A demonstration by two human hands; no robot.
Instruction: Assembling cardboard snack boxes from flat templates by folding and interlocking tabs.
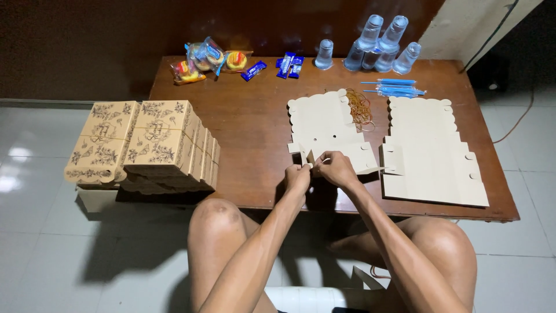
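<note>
Knees: your bare knees fill the lower middle of the frame, tucked under the near edge of the dark brown wooden table (pixel 255 127).
Left hand: your left hand (pixel 296 175) is pinched shut on a corner tab of the flat cream die-cut cardboard box blank (pixel 324 124), just below centre.
Right hand: your right hand (pixel 336 168) is closed on the neighbouring flap of the same blank — both hands almost touch.
Thing in hand: that blank lies mostly flat at centre, only its near tabs lifted.
Done: at left, a row of folded tan printed cardboard boxes (pixel 145 142) stands finished, overhanging the table's left edge.
Left: a stack of flat cream scalloped blanks (pixel 431 150) waits at right, unfolded; by my reading the folding is partway through.
Middle distance: a loose heap of tan rubber bands (pixel 360 108) sits between the two blanks.
Far edge: wrapped snack packets (pixel 211 61) upper left, clear plastic water cups (pixel 379 43) and blue-wrapped straws (pixel 397 88) upper right.
</note>
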